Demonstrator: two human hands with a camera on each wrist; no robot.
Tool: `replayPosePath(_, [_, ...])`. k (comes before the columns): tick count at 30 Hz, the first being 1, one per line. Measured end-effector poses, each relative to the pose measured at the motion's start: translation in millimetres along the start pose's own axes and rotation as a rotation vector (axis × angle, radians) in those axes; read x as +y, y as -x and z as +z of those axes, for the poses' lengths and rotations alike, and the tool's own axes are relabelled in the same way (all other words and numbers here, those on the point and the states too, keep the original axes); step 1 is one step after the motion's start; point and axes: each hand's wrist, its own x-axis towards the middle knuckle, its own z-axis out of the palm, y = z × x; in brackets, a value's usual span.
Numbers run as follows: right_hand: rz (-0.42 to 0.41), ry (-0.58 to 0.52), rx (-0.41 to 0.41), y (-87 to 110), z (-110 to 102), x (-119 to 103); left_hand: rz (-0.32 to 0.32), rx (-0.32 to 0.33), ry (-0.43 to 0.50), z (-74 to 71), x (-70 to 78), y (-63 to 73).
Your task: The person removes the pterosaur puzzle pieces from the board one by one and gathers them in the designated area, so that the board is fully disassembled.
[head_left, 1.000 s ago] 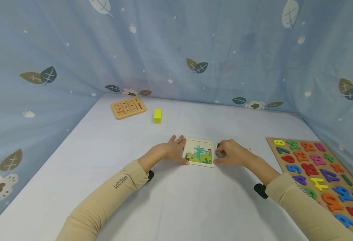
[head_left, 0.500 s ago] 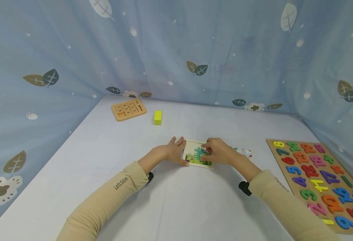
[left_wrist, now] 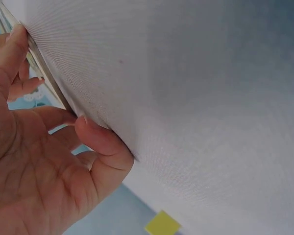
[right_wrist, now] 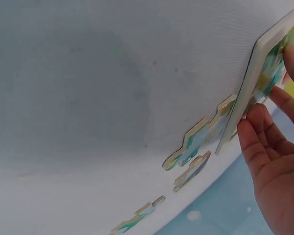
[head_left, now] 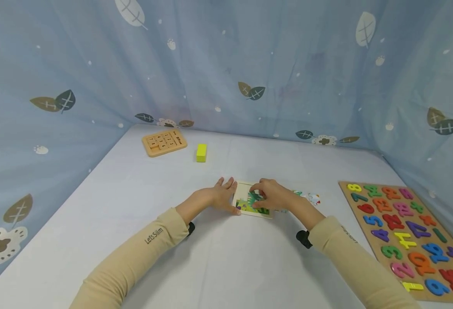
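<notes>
A small square jigsaw tray (head_left: 243, 189) with a pale wooden rim lies on the white cloth, its lower part filled with a green and teal dinosaur picture. Along its left edge rests my left hand (head_left: 222, 197), fingers spread, thumb by the near corner. In the left wrist view, fingertips (left_wrist: 20, 33) touch the tray's side. My right hand (head_left: 273, 195) reaches over the right half, thumb and index finger pinching a teal puzzle piece (head_left: 255, 197) within the picture; the hand covers part of it. Several loose puzzle pieces (right_wrist: 191, 147) lie just right of the tray.
Farther back stand a yellow block (head_left: 201, 152) and a wooden number slide puzzle (head_left: 164, 142). A brown board with colourful numbers (head_left: 398, 234) lies at the right. Blue patterned curtain (head_left: 211, 64) hangs behind the table and along its sides.
My right hand has moved left from beside the tray, bringing a puzzle piece over it and then farther in. Loose pieces at the right came into sight. The left hand has stayed at the edge.
</notes>
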Motion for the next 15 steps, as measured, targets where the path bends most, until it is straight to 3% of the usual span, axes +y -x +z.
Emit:
replayPosePath(7, [0.066,0.042,-0.036,-4.3,-2.3,-4.7,-0.001,0.001,0.001,1.8,0.0,-0.6])
replayPosePath(15, [0.085,0.103,-0.091,-17.2,-10.4,-14.7,0.006,-0.006,-0.019,0.8,-0.9,0.2])
